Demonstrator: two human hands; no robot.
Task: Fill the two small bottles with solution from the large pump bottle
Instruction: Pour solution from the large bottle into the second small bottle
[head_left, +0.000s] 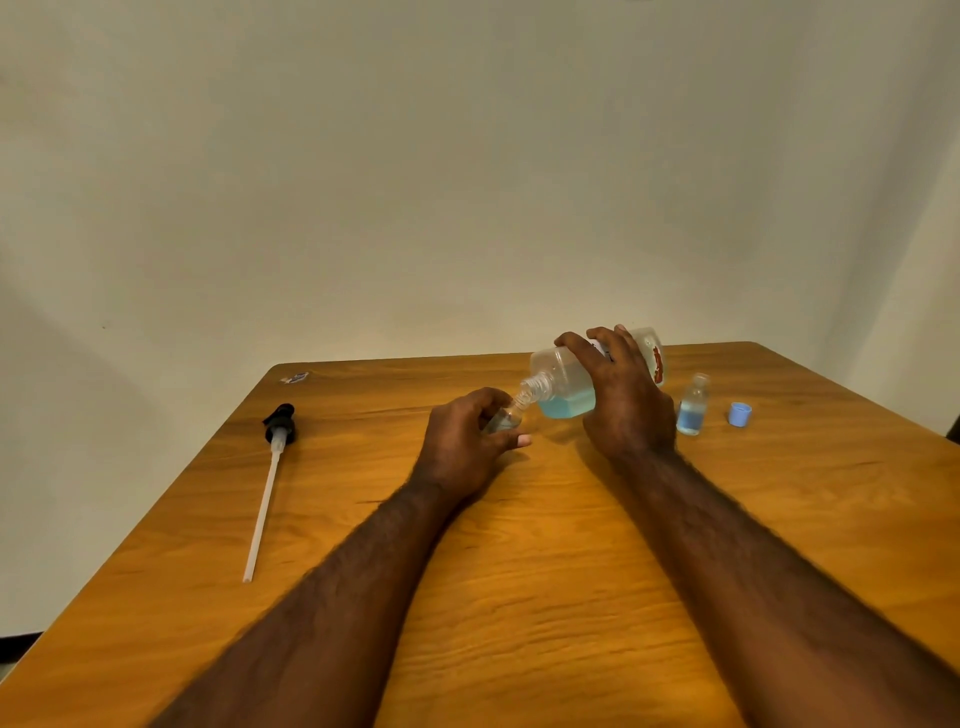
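The right grip (623, 405) curled round the large clear plastic pump bottle (566, 384) of blue solution, tipping its neck toward nine o'clock to pour into one small clear bottle (506, 418). The left grip (462, 447) pinched that bottle, tilted to meet the neck. One black pump with white tube (270, 467) lay at nine o'clock (removed to pour, presumably). The second small bottle (692, 408), part-filled, stood at three o'clock beside one blue cap (740, 414) on the wooden surface (519, 545).

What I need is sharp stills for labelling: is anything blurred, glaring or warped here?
Head view: warm, dim light, no harsh glare; soft shadows lie on the table by the forearms; wide-angle warp bows the table's edges; the small bottle in the left hand looks soft and hard to read.
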